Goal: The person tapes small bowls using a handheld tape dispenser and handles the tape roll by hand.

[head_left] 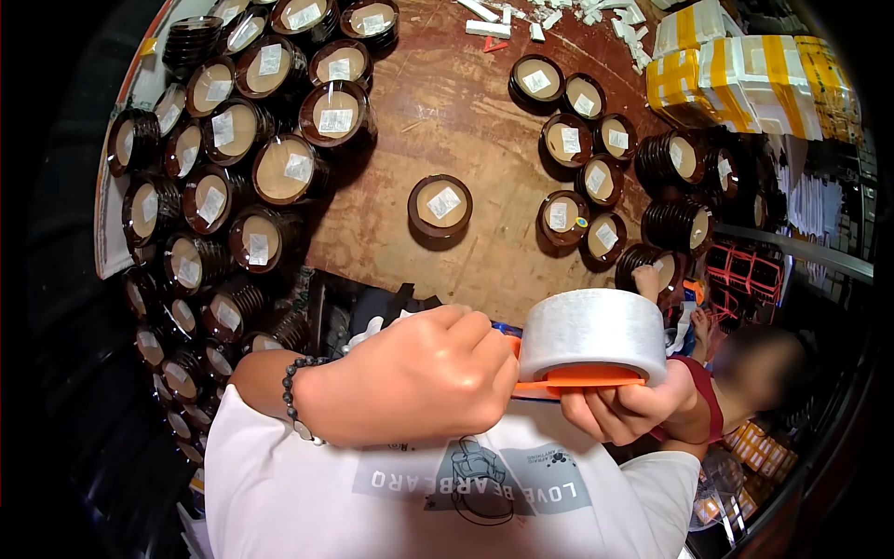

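Note:
Close to my chest I hold an orange tape dispenser (596, 375) fitted with a wide roll of clear tape (593, 326). My left hand (419, 373), with a beaded bracelet at the wrist, is closed in a fist at the dispenser's left end; its fingertips are hidden. Curled fingers of my right hand (624, 410) grip the dispenser from below, on the right side of the roll. Beyond my hands, a stack of dark brown round dishes (440, 207) with a white label stands alone mid-table, touched by neither hand.
Many labelled dish stacks (228, 130) crowd the left side of the wooden table (438, 112). More stacks (568, 140) stand at right. Yellow-taped white foam boxes (745, 79) and foam scraps (605, 14) lie at the back. A co-worker's hand (645, 279) touches a right-hand stack.

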A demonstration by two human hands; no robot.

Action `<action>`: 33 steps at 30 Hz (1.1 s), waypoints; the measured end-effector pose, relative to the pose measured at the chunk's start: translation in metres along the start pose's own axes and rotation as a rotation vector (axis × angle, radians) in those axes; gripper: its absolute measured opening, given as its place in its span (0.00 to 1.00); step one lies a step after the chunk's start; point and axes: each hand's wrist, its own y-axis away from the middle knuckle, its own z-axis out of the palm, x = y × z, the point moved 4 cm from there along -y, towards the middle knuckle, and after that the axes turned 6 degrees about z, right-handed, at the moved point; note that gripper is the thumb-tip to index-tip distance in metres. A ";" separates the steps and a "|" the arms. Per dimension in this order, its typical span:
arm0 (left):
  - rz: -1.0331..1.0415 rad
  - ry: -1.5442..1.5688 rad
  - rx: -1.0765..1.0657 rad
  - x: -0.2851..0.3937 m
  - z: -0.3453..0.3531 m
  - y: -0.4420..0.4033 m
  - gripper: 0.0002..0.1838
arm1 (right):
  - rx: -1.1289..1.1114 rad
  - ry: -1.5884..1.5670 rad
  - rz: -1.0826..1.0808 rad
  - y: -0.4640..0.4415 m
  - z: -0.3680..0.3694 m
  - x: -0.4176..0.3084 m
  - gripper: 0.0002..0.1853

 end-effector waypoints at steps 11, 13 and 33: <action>-0.175 0.318 0.373 -0.022 -0.003 0.007 0.11 | -0.035 0.049 0.083 0.009 -0.009 -0.007 0.04; -0.255 0.385 0.496 -0.024 -0.002 0.008 0.10 | -0.023 0.130 0.088 0.010 -0.009 -0.007 0.03; -0.502 0.820 0.388 -0.036 0.015 0.015 0.06 | -0.074 0.061 -0.071 0.004 -0.007 -0.001 0.12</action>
